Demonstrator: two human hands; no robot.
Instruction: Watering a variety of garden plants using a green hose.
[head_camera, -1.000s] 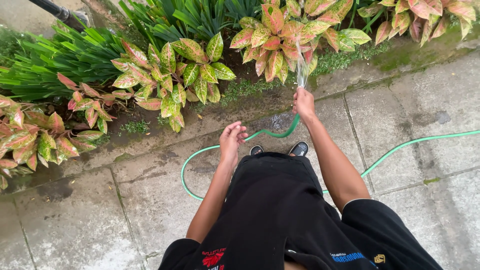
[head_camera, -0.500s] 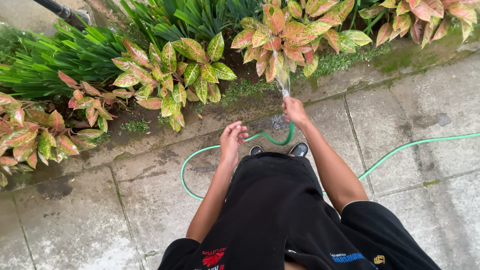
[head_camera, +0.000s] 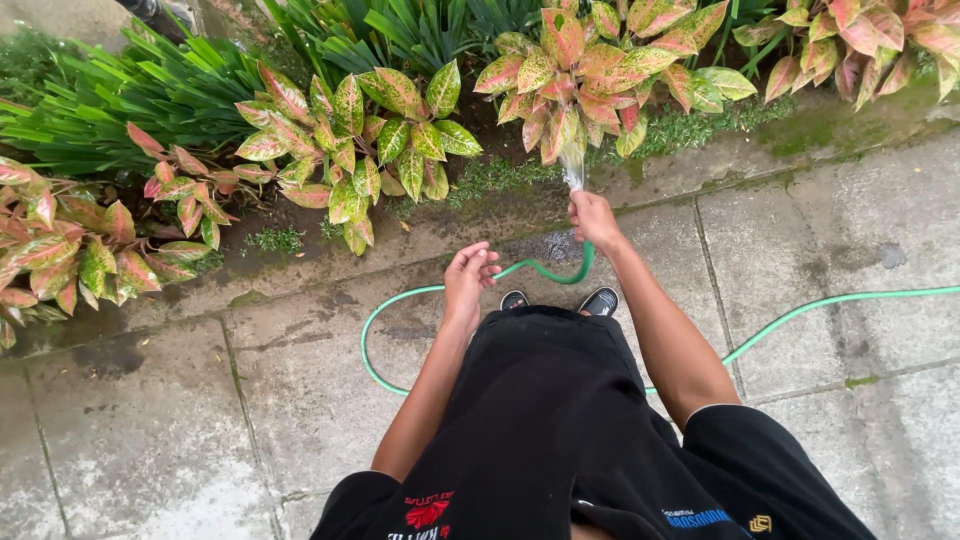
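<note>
1. Green hose (head_camera: 560, 272) end sits clenched in the right hand (head_camera: 594, 218), nozzle pointing up and away at the pink-green plant (head_camera: 590, 70), just past the fingers.
2. Left hand (head_camera: 468, 278) loose and empty, a bit nearer the hose loop on the pavement (head_camera: 150, 430).

The right hand (head_camera: 594, 219) grips the green garden hose (head_camera: 545, 270), water spraying toward the pink-green leafy plant (head_camera: 590, 70) at twelve o'clock; the left hand (head_camera: 468, 280) hangs empty, fingers loose.
</note>
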